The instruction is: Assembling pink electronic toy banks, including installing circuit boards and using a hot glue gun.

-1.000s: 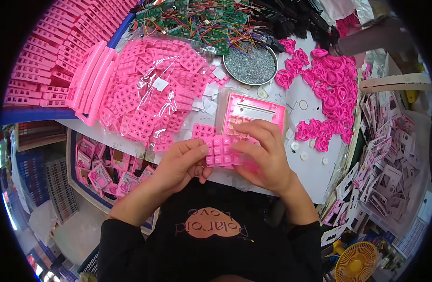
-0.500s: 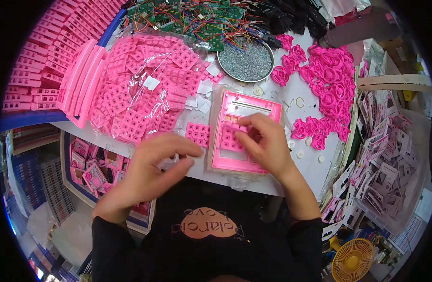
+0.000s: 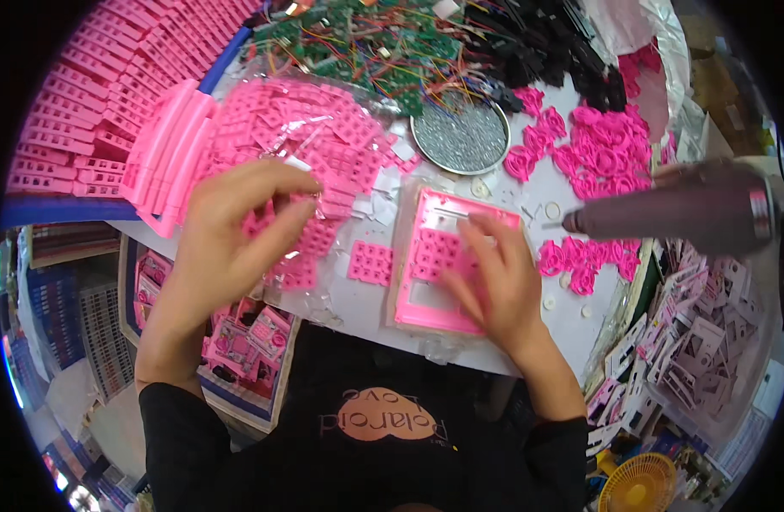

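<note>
A shallow pink plastic casing [image 3: 413,309] lies on a padded block on the bench. Inside it sits a pink keypad with square buttons [image 3: 436,253]. My right hand [image 3: 505,286] hovers over the casing's right side, thumb and fingers spread, with nothing seen between them. A second pink keypad [image 3: 371,262] rests just left of the casing. Over the near part of a clear plastic bag full of pink keypads [image 3: 345,141] is my left hand [image 3: 230,235], its thumb and forefinger apart. I see nothing in its grasp.
A dark power screwdriver [image 3: 673,215] hangs at the right, its tip pointing left. Behind the casing stand a round dish of small screws [image 3: 462,136] and wired green circuit boards [image 3: 358,43]. Pink rings [image 3: 609,149] lie right; stacked pink casings [image 3: 85,111] stand left.
My left hand has moved left and away from me, over the bag. My right fingers have opened off the keypad in the casing. The screwdriver now hangs lower in view.
</note>
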`<control>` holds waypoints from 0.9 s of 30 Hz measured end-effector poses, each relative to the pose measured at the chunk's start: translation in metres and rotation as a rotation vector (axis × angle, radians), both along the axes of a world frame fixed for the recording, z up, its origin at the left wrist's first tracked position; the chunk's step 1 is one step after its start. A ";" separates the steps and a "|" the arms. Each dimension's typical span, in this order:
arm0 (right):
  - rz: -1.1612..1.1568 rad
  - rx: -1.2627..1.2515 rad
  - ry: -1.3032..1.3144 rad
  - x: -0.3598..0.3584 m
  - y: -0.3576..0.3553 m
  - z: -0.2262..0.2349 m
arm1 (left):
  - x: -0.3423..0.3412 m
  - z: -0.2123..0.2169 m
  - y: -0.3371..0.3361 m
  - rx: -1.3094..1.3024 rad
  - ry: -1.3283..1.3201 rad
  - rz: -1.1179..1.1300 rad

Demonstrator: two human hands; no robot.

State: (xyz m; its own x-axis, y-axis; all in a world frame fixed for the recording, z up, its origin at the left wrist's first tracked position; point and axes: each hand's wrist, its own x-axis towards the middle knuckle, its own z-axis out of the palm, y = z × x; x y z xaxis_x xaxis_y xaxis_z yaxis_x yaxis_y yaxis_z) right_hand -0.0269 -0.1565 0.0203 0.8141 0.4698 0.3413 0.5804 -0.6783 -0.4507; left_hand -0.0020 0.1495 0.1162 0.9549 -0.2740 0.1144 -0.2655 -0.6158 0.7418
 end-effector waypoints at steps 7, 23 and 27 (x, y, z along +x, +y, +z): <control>0.160 -0.349 0.123 -0.037 0.018 -0.001 | 0.145 0.002 0.053 0.547 -0.345 0.172; 0.166 -0.433 0.172 -0.038 0.021 0.001 | 0.267 -0.029 0.126 0.165 0.206 0.434; 0.160 -0.428 0.176 -0.039 0.020 0.002 | 0.227 0.031 0.114 -0.104 -0.170 0.319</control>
